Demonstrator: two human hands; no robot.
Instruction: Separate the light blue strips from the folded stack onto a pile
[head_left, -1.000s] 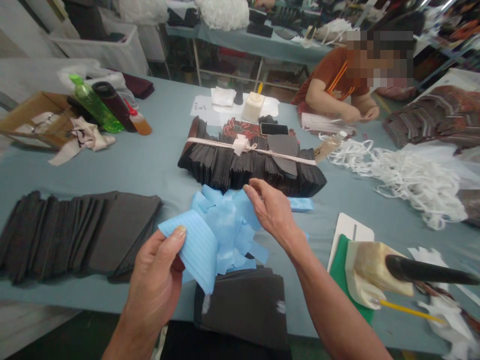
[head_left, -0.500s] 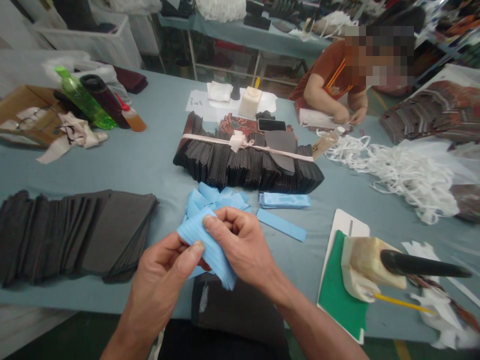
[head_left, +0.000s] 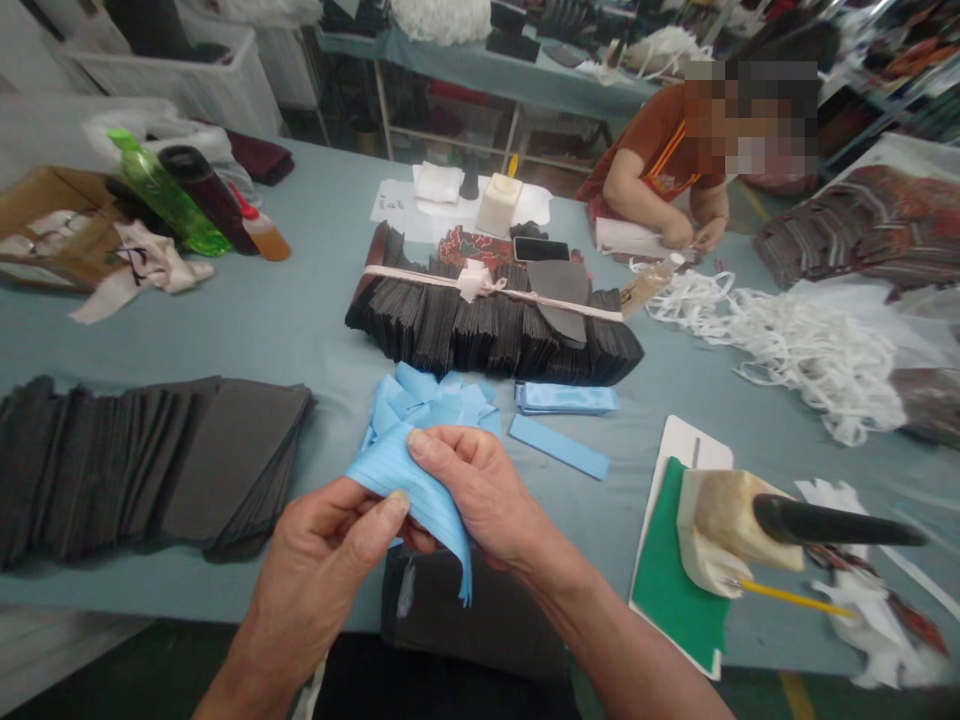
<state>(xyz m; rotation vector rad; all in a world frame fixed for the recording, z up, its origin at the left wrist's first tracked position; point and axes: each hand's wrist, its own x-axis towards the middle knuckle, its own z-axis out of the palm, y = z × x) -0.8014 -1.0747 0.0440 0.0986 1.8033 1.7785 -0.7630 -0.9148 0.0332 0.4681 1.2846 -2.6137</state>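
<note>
A fanned stack of light-blue strips (head_left: 416,490) is held between my two hands above the table's front edge. My left hand (head_left: 341,545) pinches its left and lower side between thumb and fingers. With thumb on top, my right hand (head_left: 487,490) grips the upper right part; the strips' free ends hang down beside it. Just beyond lies a loose heap of blue strips (head_left: 427,395). To its right are a neat blue bundle (head_left: 566,398) and a single flat strip (head_left: 559,447). Below my hands lies a dark grey panel (head_left: 472,610).
Dark panels (head_left: 225,460) lie fanned at left. A tied black bundle (head_left: 480,320) stands ahead. At right are a green board (head_left: 675,570) and a glue pot with a black-handled brush (head_left: 735,525). White cords (head_left: 810,350) lie beyond. A co-worker (head_left: 652,170) sits across the table.
The blue strips have fanned out wider and their free ends now bend downward. Both hands keep their grip and have barely shifted. The camera view has moved slightly.
</note>
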